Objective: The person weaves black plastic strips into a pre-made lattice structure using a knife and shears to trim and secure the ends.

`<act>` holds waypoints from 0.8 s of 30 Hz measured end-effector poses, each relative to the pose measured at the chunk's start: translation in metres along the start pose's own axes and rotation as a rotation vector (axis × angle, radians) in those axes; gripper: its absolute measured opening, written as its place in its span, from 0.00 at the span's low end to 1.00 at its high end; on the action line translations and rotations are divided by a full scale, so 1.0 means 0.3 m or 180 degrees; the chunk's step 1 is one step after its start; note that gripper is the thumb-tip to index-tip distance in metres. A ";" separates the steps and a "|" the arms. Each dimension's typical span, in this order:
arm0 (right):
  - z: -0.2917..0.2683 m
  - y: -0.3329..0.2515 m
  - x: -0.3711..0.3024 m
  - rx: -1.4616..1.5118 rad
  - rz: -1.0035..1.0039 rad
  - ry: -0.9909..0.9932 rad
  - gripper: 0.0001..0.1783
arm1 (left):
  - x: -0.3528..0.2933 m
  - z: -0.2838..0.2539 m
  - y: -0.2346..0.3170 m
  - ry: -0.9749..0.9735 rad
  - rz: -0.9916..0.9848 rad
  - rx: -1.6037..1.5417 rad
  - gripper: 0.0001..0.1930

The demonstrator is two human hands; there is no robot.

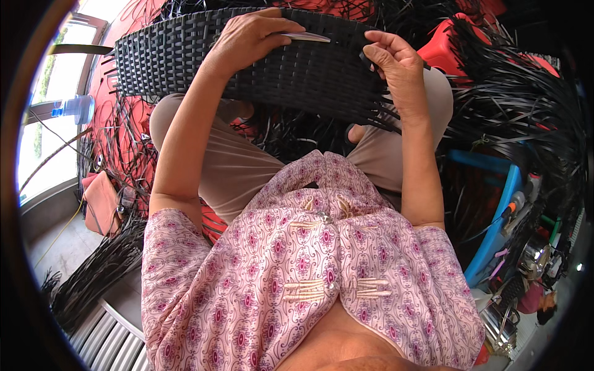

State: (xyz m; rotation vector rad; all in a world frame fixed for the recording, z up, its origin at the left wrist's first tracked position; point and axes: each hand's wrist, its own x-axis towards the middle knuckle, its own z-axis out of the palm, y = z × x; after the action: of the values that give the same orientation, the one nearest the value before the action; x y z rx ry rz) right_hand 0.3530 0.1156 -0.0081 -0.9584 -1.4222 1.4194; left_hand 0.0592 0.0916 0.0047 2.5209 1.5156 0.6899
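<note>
A curved panel woven from flat black strips (164,59) lies across my knees, with loose strip ends sticking out at both sides. At its upper middle, my left hand (241,43) is closed around a slim, shiny metal tool (310,37) whose tapered end points right over the weave. Whether it is a blade or a flat awl cannot be made out. By the panel's right end, my right hand (397,65) pinches a dark strip (366,60) between thumb and fingers. Part of that strip is hidden behind the fingers.
Heaps of loose black strips (513,105) cover the right side and more lie at the lower left (99,266). A red plastic container (440,46) stands beyond my right knee. A blue crate (495,229), metal pots (500,324), a pink bag (101,201) and a water bottle (77,109) surround me.
</note>
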 end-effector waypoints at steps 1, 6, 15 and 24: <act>0.009 -0.006 0.000 -0.0267 0.0020 -0.0012 0.09 | 0.008 0.005 0.013 0.0040 0.0058 0.0001 0.15; 0.036 -0.040 -0.014 -0.1373 -0.0037 0.0083 0.07 | 0.027 0.048 0.027 0.0168 0.0016 -0.0304 0.15; 0.100 -0.065 0.016 -0.2759 -0.0651 -0.0006 0.06 | 0.014 0.037 0.041 0.0134 -0.0055 -0.0131 0.13; 0.142 -0.039 0.100 -0.2974 -0.1231 -0.0375 0.12 | -0.023 -0.034 0.055 0.0289 -0.0120 0.0056 0.12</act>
State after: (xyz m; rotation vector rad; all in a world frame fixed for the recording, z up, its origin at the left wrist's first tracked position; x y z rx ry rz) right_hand 0.3039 0.1301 0.0074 -1.0596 -2.2783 0.4894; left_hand 0.0653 0.0764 0.0169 2.4986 1.6005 0.7991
